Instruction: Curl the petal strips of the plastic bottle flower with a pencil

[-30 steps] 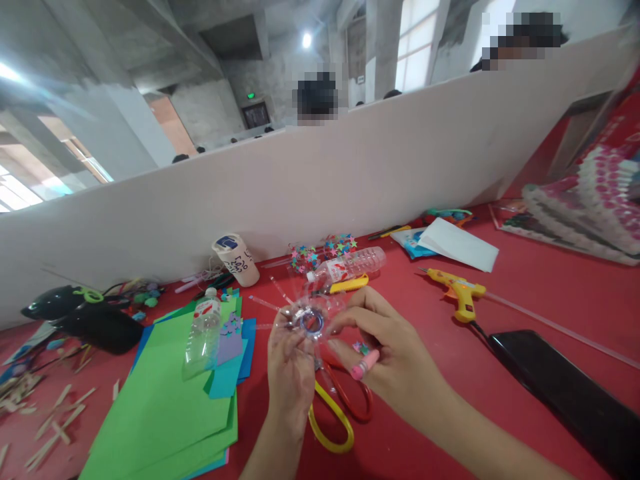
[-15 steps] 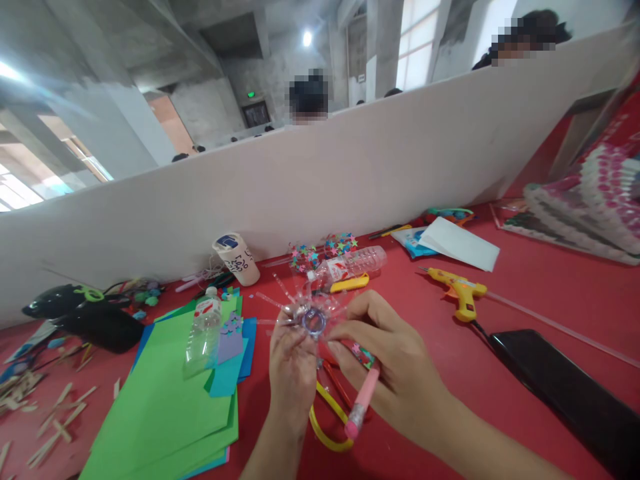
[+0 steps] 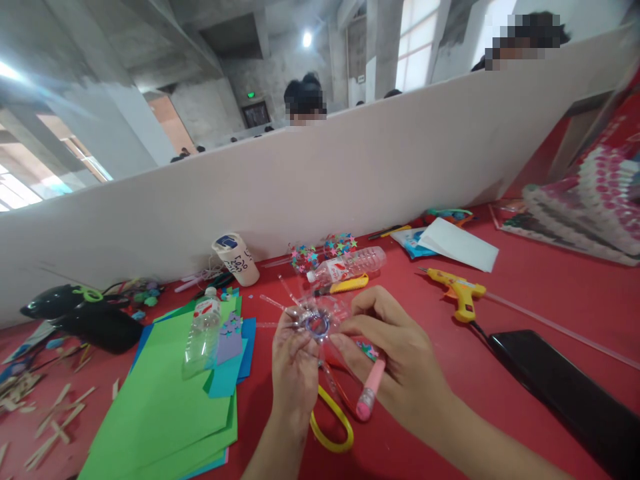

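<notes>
Scissors lie partly hidden behind left hand and plastic.

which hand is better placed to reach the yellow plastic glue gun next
The right hand, probably: it lies nearer the yellow plastic glue gun, though it holds a slim pink pencil. The left hand is farther off, holding a clear plastic piece with radiating strips.

Concrete walls and bright windows rise behind a white partition.
</notes>
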Tool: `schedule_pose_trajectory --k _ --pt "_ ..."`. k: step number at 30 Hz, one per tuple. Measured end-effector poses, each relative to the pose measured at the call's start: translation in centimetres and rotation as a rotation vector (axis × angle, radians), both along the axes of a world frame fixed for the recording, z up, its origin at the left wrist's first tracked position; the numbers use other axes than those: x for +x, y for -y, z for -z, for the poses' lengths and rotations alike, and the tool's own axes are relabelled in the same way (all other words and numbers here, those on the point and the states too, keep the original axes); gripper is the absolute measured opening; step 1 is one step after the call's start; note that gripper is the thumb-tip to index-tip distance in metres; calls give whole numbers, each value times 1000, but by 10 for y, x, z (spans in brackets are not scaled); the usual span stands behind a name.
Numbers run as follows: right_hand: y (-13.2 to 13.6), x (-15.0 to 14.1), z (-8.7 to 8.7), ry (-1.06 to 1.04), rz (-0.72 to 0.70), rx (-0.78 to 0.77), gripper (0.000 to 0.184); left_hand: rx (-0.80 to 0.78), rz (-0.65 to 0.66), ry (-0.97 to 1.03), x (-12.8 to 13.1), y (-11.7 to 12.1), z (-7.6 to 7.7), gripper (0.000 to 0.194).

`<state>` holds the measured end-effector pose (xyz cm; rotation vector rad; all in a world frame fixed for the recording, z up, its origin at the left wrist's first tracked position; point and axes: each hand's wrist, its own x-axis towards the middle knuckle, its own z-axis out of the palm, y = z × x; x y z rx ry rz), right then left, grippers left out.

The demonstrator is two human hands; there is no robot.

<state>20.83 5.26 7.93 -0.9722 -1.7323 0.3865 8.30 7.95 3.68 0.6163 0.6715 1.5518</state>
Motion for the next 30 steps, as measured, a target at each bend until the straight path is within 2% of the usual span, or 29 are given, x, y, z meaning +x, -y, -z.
schedule_pose_trajectory --k 6,11,15,19,23,26,30 --pt "0 -1 3 46 40 -4 9 6 -15 3 0 0 -2 23" --pt "2 -1 4 63 88 63 8 -3 -4 32 -1 0 -1 24" --pt "1 -2 5 74 160 111 22 -17 3 42 -1 -1 2 24" --pt "1 -2 7 127 126 132 26 -41 -12 61 -2 -2 4 25" --pt "3 1 5 77 170 155 41 -2 -11 54 -2 -1 3 22" --pt "4 4 1 36 162 257 32 25 12 52 -3 -1 1 21" --pt "3 9 -1 102 78 315 21 11 23 69 -3 -2 0 22"
